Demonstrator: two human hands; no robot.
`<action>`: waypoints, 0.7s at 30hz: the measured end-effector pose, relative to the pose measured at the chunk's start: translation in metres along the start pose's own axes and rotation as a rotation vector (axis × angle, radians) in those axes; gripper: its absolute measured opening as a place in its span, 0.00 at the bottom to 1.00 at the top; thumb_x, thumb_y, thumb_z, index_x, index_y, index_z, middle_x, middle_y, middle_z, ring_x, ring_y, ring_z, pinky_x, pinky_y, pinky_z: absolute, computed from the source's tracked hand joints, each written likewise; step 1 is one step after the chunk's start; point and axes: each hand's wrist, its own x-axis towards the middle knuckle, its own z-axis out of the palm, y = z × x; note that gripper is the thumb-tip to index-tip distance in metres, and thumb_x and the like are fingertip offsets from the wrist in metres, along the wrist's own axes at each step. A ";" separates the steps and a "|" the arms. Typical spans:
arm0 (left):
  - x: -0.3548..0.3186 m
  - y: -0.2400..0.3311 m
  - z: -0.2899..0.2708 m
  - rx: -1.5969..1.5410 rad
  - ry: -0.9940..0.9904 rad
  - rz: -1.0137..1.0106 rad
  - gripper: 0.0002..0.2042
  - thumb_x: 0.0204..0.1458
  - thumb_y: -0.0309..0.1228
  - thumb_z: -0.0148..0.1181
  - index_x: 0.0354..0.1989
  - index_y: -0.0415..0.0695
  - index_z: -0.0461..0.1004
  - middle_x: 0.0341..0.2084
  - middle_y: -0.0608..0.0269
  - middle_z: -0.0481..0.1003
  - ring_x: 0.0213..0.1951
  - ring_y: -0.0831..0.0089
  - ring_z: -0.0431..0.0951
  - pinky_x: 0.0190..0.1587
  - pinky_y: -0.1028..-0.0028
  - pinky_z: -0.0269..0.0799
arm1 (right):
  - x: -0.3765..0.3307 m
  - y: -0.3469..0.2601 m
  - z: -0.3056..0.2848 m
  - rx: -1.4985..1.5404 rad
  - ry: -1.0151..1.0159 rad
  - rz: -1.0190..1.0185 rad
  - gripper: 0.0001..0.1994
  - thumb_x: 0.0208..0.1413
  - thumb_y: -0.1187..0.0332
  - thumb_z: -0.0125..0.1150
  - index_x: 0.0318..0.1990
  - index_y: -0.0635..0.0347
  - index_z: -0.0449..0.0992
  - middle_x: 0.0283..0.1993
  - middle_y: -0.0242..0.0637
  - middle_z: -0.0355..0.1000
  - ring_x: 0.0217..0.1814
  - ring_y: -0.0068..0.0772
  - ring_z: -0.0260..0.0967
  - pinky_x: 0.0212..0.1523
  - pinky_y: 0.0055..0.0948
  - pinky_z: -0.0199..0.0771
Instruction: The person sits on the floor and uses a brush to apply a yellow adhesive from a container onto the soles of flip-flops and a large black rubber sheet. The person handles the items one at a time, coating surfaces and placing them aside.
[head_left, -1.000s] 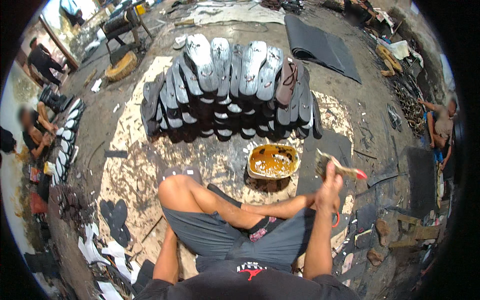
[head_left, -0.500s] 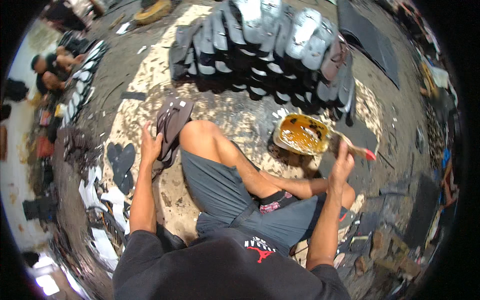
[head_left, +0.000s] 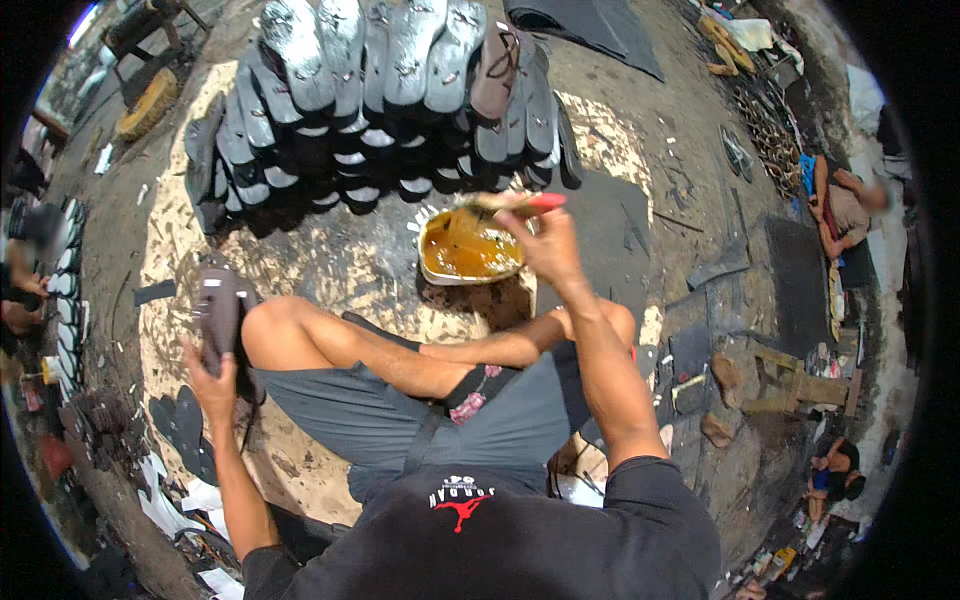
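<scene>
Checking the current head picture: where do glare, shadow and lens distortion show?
Head view: glare whitens the upper soles and flecks the amber liquid; gaps beneath those soles sink into deep shadow. Head view, edges: fisheye bending and a black surround. Head view, centre: the brush in the right hand looks slightly soft.

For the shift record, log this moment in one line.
left hand: on brown sandals; right hand: holding brush at tub; tub: amber liquid

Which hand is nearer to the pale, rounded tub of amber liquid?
Right: the right hand is at the right edge of the tub; the left hand is well to its left.
</scene>
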 end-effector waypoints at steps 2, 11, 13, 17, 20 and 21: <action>0.009 0.045 -0.025 -0.284 0.018 -0.374 0.36 0.56 0.27 0.68 0.71 0.43 0.54 0.61 0.43 0.69 0.58 0.60 0.73 0.62 0.62 0.67 | -0.016 -0.036 -0.049 0.021 0.045 0.025 0.12 0.61 0.73 0.67 0.51 0.59 0.81 0.51 0.34 0.81 0.50 0.24 0.77 0.53 0.30 0.76; -0.024 0.144 -0.033 -0.561 -0.250 -0.035 0.35 0.56 0.40 0.68 0.71 0.42 0.64 0.68 0.49 0.65 0.68 0.58 0.64 0.70 0.61 0.57 | -0.015 -0.050 -0.151 -0.104 0.368 -0.003 0.15 0.65 0.62 0.65 0.55 0.60 0.79 0.45 0.27 0.78 0.47 0.22 0.72 0.50 0.27 0.72; -0.007 0.150 -0.029 -0.473 -0.223 -0.040 0.33 0.57 0.38 0.68 0.71 0.42 0.65 0.69 0.47 0.64 0.70 0.57 0.63 0.71 0.61 0.55 | -0.011 -0.053 -0.142 0.230 0.436 0.066 0.13 0.67 0.62 0.63 0.54 0.56 0.77 0.48 0.26 0.77 0.44 0.20 0.73 0.48 0.28 0.73; 0.034 0.174 -0.032 -1.036 -0.235 -0.214 0.28 0.65 0.36 0.59 0.72 0.41 0.62 0.69 0.51 0.64 0.68 0.64 0.66 0.70 0.66 0.57 | -0.005 -0.072 -0.071 0.838 0.498 0.044 0.13 0.66 0.60 0.63 0.51 0.56 0.73 0.48 0.30 0.77 0.46 0.20 0.74 0.42 0.27 0.77; 0.035 0.239 -0.014 -1.476 -0.338 -0.265 0.30 0.70 0.46 0.48 0.74 0.42 0.58 0.68 0.57 0.65 0.63 0.68 0.70 0.62 0.69 0.68 | 0.000 -0.126 0.005 0.888 0.303 -0.033 0.12 0.64 0.64 0.67 0.49 0.60 0.76 0.44 0.31 0.77 0.44 0.20 0.74 0.45 0.27 0.77; 0.030 0.253 -0.008 -1.537 -0.409 -0.275 0.31 0.71 0.50 0.44 0.74 0.43 0.57 0.68 0.58 0.65 0.61 0.69 0.71 0.58 0.69 0.73 | -0.003 -0.152 0.031 0.758 0.289 0.014 0.12 0.63 0.65 0.67 0.47 0.62 0.77 0.43 0.31 0.78 0.41 0.19 0.73 0.44 0.25 0.76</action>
